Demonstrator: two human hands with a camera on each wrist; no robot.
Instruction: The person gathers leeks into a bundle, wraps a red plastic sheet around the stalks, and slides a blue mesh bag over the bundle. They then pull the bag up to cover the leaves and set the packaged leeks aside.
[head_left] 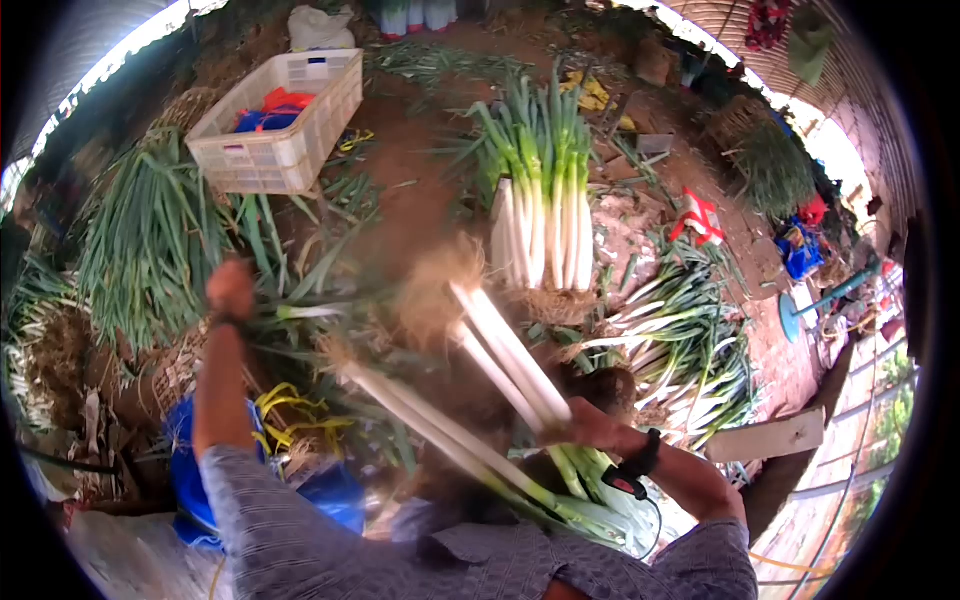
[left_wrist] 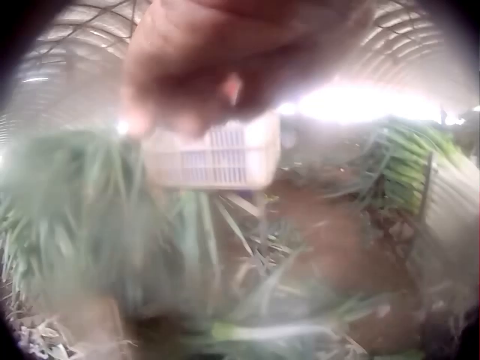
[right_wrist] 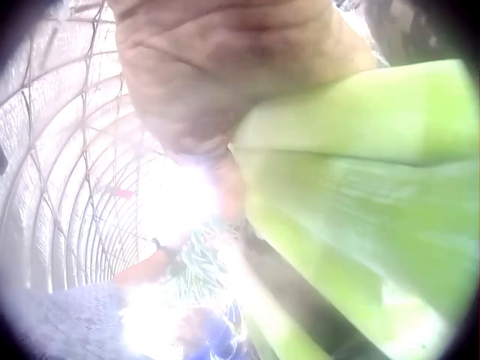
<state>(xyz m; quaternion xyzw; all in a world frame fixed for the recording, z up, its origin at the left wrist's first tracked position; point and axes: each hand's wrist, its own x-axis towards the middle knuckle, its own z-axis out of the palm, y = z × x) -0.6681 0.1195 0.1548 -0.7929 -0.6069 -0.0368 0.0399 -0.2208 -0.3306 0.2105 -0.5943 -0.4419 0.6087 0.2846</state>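
White-stalked green leeks bunched in the right hand, at 5 o'clock, roots fanning toward 11.
Gathering seems under way: the left hand reaches toward 9 o'clock, near a loose pale leek on the ground, its finger pose too blurred to tell. The next move calls for a firm hold on one stalk.

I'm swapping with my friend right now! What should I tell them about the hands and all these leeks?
Right hand: grips a few long leeks, roots pointing away.
Left hand: stretched out by the left pile, close to a loose leek; too blurred to tell whether it holds anything.
Done: one bundle stands upright ahead.
Left: probably the left pile and the pile on the right, both lying loose.
Crate sits further back, on the left.
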